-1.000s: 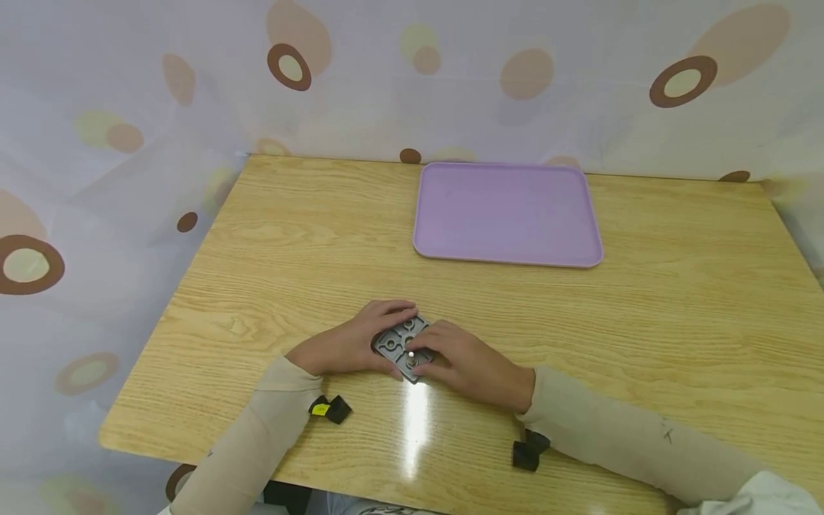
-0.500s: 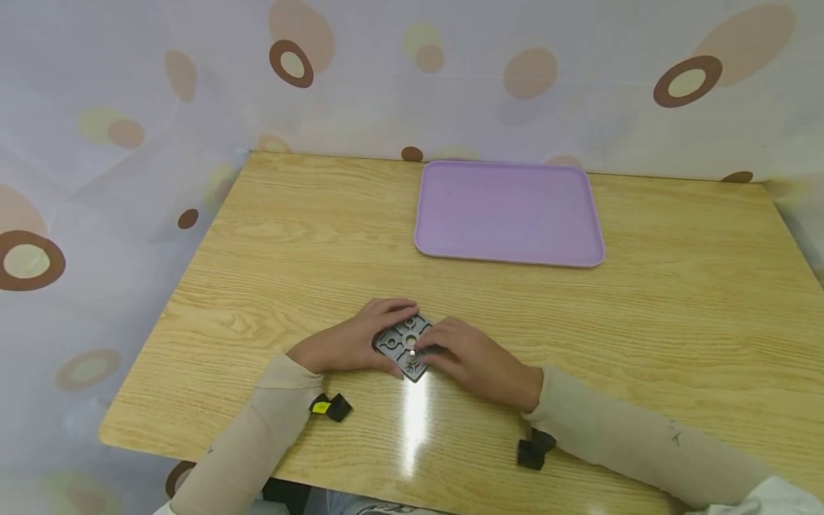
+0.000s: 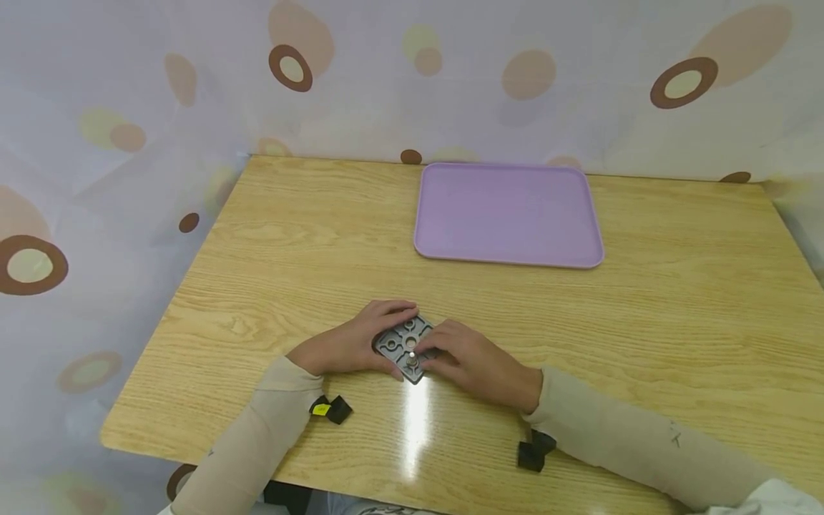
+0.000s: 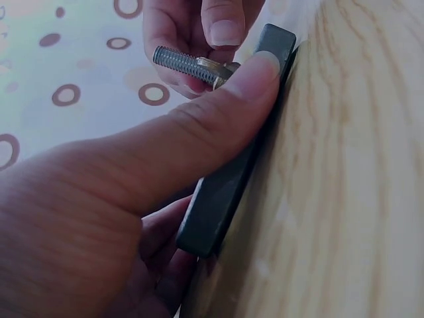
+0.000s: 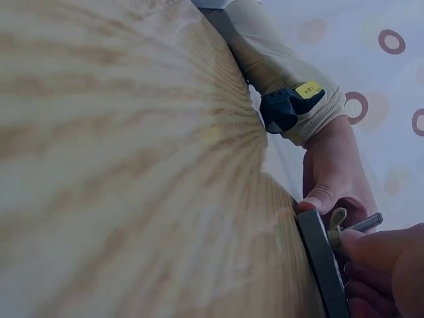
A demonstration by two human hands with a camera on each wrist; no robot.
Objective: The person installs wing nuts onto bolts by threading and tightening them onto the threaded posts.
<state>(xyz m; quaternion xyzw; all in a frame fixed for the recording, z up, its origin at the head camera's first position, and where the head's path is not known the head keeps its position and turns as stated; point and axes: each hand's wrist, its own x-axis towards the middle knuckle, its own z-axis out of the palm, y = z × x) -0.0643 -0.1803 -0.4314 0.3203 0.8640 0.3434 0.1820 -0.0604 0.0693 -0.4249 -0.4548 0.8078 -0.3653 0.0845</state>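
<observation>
A square grey metal plate (image 3: 400, 356) with round holes and raised ribs lies on the table. My left hand (image 3: 352, 345) grips it from the left, thumb on the near edge and fingers along the far edge. From the corner nearest me a threaded bolt (image 4: 177, 61) sticks up, its tip bare. A brass-coloured wing nut (image 5: 336, 220) sits on the bolt close over the plate. My right hand (image 3: 475, 363) pinches the wing nut with thumb and index finger, partly hiding it. The plate's right corner is behind those fingers.
A purple rectangular tray (image 3: 508, 214) rests on the wooden table (image 3: 309, 236) toward the back edge. Black wrist devices hang under the left sleeve (image 3: 283, 400) and right sleeve (image 3: 599, 422). Patterned cloth (image 3: 470, 43) walls the table's back and left.
My right hand's fingers have shifted slightly right around the bolt, uncovering the plate's centre hole. The left hand and the plate stay almost in place.
</observation>
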